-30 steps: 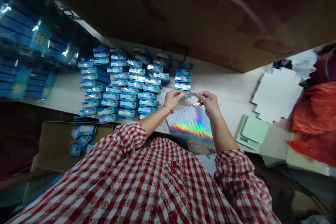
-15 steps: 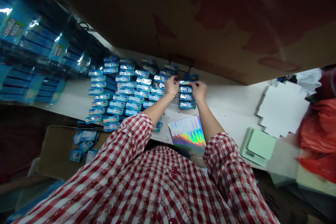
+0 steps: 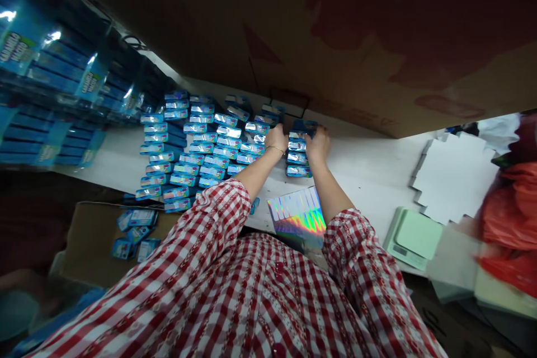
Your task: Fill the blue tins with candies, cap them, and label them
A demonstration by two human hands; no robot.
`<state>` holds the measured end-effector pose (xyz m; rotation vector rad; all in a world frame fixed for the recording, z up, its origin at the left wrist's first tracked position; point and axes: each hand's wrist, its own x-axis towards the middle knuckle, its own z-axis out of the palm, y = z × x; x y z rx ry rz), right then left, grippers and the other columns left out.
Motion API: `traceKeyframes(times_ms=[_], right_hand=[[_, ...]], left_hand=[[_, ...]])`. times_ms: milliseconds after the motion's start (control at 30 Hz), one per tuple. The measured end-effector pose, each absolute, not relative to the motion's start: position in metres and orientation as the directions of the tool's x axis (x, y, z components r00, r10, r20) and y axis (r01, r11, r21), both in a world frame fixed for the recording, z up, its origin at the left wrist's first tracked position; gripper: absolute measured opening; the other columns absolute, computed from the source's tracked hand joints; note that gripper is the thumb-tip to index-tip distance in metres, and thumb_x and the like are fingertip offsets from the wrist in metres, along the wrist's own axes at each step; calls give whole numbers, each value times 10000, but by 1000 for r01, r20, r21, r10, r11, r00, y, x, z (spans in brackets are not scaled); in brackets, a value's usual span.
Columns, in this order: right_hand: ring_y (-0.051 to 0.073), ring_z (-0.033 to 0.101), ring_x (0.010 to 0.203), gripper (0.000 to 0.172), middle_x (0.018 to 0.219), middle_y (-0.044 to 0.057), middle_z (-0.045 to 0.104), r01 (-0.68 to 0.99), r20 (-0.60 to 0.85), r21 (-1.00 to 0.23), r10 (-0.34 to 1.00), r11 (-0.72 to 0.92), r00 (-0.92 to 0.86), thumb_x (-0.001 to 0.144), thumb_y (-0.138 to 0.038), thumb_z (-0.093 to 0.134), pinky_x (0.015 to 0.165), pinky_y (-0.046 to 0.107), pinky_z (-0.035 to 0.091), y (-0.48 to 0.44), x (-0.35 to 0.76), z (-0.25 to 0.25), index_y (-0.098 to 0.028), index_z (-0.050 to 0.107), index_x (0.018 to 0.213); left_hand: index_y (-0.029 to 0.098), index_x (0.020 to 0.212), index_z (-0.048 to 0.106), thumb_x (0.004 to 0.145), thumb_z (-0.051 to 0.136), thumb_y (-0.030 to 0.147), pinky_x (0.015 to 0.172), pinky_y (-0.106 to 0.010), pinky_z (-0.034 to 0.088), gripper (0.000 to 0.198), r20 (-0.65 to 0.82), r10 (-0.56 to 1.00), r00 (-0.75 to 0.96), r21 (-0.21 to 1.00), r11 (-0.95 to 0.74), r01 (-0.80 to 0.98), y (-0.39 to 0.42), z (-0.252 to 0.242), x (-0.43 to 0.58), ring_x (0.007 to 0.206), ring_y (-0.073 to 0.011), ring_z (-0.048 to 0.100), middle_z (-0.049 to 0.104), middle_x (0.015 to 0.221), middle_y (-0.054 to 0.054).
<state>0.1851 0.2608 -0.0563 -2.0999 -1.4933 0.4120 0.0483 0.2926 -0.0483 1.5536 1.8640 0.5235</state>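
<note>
Small blue boxes stand in a short column between my hands, each with a shiny strip on its top edge; the nearest is a blue box (image 3: 298,171). My left hand (image 3: 277,140), with a thin bracelet at the wrist, is closed at the left end of a farther blue box (image 3: 297,135). At that box's right end, my right hand (image 3: 319,145) curls its fingers around the edge; its fingertips are partly hidden. Close to my body lies a rainbow-shiny sticker sheet (image 3: 300,212), with pale strip shapes along its upper part.
Many more blue boxes (image 3: 201,148) stand in rows on the white table (image 3: 361,173) at left. Wrapped blue packs (image 3: 54,67) are stacked beyond them. A large carton (image 3: 272,22) walls off the back. A green scale (image 3: 415,238) and white card sheets (image 3: 455,173) lie right.
The shiny strip stretched between my fingertips is no longer held up; a strip shows on the box top there. My hands have lowered around the box.
</note>
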Motion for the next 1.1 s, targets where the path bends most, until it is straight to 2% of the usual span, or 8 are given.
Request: traceKeyframes(times_ms=[100, 200, 300, 400, 533, 733, 900, 1100], right_hand=[[299, 468, 981, 344, 1007, 154, 589, 875, 118, -482, 987, -39, 109, 872, -202, 387, 851, 465, 347, 250, 186, -53, -215, 666, 1073], [322, 458, 1001, 419, 1029, 169, 573, 914, 44, -400, 998, 67, -54, 859, -151, 365, 856, 498, 319, 243, 189, -47, -228, 623, 1181], [294, 493, 968, 415, 1027, 143, 568, 901, 38, -434, 999, -14, 33, 846, -157, 368, 848, 468, 347, 230, 210, -45, -221, 637, 1155], [240, 532, 931, 393, 979, 116, 581, 816, 144, -564, 957, -129, 251, 849, -171, 341, 828, 394, 408, 195, 249, -53, -183, 665, 1071], [210, 561, 876, 328, 908, 91, 618, 784, 101, -615, 978, -84, 184, 863, -205, 377, 814, 352, 456, 130, 284, -71, -182, 684, 976], [249, 505, 1016, 297, 1145, 116, 604, 925, -153, -376, 980, 59, -124, 881, -216, 472, 828, 373, 436, 96, 264, -101, -221, 639, 1127], [232, 491, 1066, 306, 1190, 94, 598, 927, -202, -297, 934, 228, -294, 904, -189, 448, 858, 349, 407, 87, 261, -113, -230, 607, 1163], [211, 556, 1027, 277, 1191, 92, 614, 913, -138, -343, 949, 221, -282, 901, -150, 442, 840, 338, 439, 72, 272, -109, -217, 642, 1079]], left_hand=[[185, 820, 702, 716, 575, 115, 800, -382, 454, 178, -209, 978, 12, 632, 126, 765, 293, -48, 50, 875, -288, 635, 678, 782, -117], [163, 752, 708, 733, 526, 81, 810, -369, 445, 200, -206, 971, 117, 593, 29, 805, 293, -38, 48, 879, -281, 626, 660, 834, -136], [140, 870, 710, 759, 498, 76, 847, -330, 430, 248, -101, 987, 127, 655, -30, 755, 279, -20, 44, 931, -245, 603, 639, 953, -130], [160, 1006, 681, 843, 467, 186, 843, -290, 428, 271, -7, 968, 252, 785, -151, 601, 239, -8, 47, 896, -191, 593, 648, 938, -79], [175, 970, 672, 830, 554, 335, 787, -285, 432, 243, -286, 728, 623, 778, -204, 595, 167, -26, 70, 832, -187, 592, 660, 908, -64], [151, 966, 637, 810, 605, 303, 882, -386, 360, 220, -468, 753, 462, 453, -244, 857, 132, -88, 107, 1119, -285, 466, 570, 1149, -130], [163, 815, 654, 850, 543, 253, 857, -391, 344, 147, -456, 807, 375, 471, -139, 871, 132, -100, 113, 1092, -267, 460, 571, 1090, -112], [175, 827, 654, 848, 548, 268, 864, -368, 358, 142, -517, 796, 314, 509, -9, 861, 132, -94, 115, 1068, -241, 499, 592, 1069, -82]])
